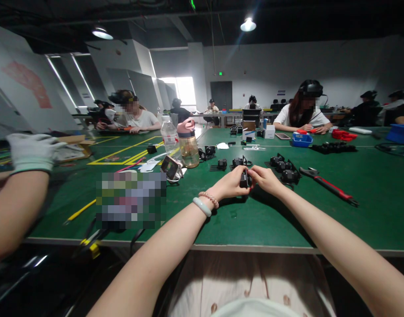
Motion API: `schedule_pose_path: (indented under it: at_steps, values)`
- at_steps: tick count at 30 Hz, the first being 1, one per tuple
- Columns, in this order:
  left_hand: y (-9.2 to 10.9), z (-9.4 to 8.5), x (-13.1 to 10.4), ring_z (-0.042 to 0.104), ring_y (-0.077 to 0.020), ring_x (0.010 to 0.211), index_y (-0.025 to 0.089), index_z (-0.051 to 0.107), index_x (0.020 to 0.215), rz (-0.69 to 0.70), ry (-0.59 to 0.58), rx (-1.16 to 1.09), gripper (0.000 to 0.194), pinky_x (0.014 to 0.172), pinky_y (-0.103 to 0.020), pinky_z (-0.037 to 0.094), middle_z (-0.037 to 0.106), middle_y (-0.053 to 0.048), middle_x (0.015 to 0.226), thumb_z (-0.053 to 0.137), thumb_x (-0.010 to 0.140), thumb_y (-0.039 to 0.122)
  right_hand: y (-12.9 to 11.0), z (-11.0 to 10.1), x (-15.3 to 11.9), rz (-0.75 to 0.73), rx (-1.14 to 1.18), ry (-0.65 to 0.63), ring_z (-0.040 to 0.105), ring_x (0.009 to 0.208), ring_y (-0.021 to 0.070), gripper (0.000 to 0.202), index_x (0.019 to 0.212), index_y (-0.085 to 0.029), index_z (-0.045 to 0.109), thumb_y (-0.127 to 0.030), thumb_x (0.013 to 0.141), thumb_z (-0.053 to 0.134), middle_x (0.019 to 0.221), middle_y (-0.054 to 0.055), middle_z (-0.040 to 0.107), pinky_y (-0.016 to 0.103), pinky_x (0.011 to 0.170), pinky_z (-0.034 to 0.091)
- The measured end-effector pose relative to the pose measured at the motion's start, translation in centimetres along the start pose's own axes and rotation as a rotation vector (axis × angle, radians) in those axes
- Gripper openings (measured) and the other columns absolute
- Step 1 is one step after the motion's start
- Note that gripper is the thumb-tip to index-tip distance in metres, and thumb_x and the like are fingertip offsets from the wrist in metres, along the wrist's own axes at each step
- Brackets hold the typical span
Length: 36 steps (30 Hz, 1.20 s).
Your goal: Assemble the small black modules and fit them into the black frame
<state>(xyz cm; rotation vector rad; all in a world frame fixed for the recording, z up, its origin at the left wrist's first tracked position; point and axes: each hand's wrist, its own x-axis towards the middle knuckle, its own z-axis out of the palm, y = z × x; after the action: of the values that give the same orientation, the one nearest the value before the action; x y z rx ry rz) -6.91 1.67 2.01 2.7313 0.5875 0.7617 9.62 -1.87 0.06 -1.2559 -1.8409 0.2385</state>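
Over the flat green worktop (281, 222), my left grip (233, 181) closes thumb and fingers around a small black box-shaped part (244, 179); my right grip (264, 177) pinches its right edge. Two-sided holding presumably steadies the part. Similar dark, frame-edged parts (289, 175) sit just beyond my right grip, apparently for easy reach, beside a red-and-black-handled wrench (334, 188). Red print on the clear plastic bottle (170, 137) is illegible.
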Motion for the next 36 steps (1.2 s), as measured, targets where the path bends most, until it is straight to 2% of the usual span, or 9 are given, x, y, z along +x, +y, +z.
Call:
schedule_pose_path:
  at_steps: [12,16,18,21,25,29,33,36]
  values:
    - [-0.2,0.1,0.1,0.048,-0.0146,0.077,0.015,0.040,0.103,-0.009,-0.006,-0.014,0.048,0.068,-0.028,0.041,0.047,-0.004,0.092,0.059,0.060,0.028,0.1,0.1,0.0,0.019,0.006,-0.011,0.054,0.055,0.0119,0.036,0.065,-0.018,0.052,-0.043,0.082,0.033,0.053,-0.001,0.058,0.022,0.057,0.038]
    - [-0.4,0.1,0.1,0.047,-0.0151,0.079,0.016,0.039,0.104,0.015,0.012,-0.022,0.050,0.070,-0.028,0.041,0.047,-0.004,0.094,0.059,0.061,0.030,0.2,0.1,0.1,0.020,-0.037,0.049,0.054,0.060,0.0136,0.040,0.066,-0.018,0.055,-0.046,0.081,0.031,0.061,0.001,0.059,0.024,0.058,0.038]
    - [-0.5,0.1,0.1,0.047,-0.0151,0.079,0.016,0.038,0.106,0.014,0.025,-0.027,0.052,0.071,-0.029,0.041,0.046,-0.004,0.095,0.059,0.061,0.030,0.3,0.1,0.1,0.008,-0.005,0.098,0.055,0.070,0.0154,0.039,0.076,-0.018,0.057,-0.046,0.081,0.030,0.073,0.003,0.061,0.026,0.066,0.039]
    - [-0.6,0.2,0.1,0.047,-0.0152,0.080,0.016,0.038,0.108,0.013,0.036,-0.043,0.053,0.072,-0.029,0.040,0.046,-0.005,0.095,0.059,0.060,0.029,0.4,0.6,0.2,-0.006,0.142,0.189,0.048,0.099,0.0177,0.041,0.103,-0.019,0.050,-0.047,0.082,0.030,0.105,0.007,0.055,0.031,0.086,0.035]
    - [-0.2,0.3,0.2,0.047,-0.0153,0.081,0.015,0.038,0.107,-0.001,0.045,-0.073,0.053,0.074,-0.029,0.040,0.046,-0.005,0.096,0.058,0.059,0.024,0.2,1.8,0.4,0.038,0.428,0.227,0.024,0.122,0.0158,0.050,0.124,-0.025,0.029,-0.051,0.081,0.026,0.132,0.004,0.029,0.036,0.100,0.019]
    - [0.5,0.3,0.3,0.046,-0.0159,0.083,0.015,0.037,0.107,0.002,0.049,-0.082,0.054,0.075,-0.030,0.040,0.046,-0.005,0.097,0.058,0.058,0.022,-0.5,3.0,0.4,0.062,0.650,0.279,0.012,0.126,0.0129,0.053,0.127,-0.031,0.023,-0.054,0.079,0.027,0.137,-0.003,0.018,0.037,0.103,0.011]
    - [1.2,0.3,0.2,0.046,-0.0168,0.085,0.015,0.037,0.107,0.021,0.021,-0.099,0.053,0.077,-0.031,0.040,0.046,-0.006,0.099,0.057,0.058,0.019,-1.8,3.5,0.0,0.097,0.814,0.250,0.013,0.126,0.0111,0.055,0.128,-0.032,0.020,-0.055,0.079,0.028,0.136,-0.004,0.020,0.035,0.104,0.012]
    - [1.4,0.3,0.2,0.046,-0.0174,0.087,0.015,0.036,0.107,0.027,0.011,-0.096,0.054,0.078,-0.031,0.040,0.045,-0.007,0.102,0.058,0.057,0.018,-2.4,3.5,-0.3,0.125,0.852,0.251,0.015,0.125,0.0116,0.054,0.128,-0.032,0.019,-0.053,0.080,0.027,0.136,-0.004,0.022,0.035,0.103,0.014]
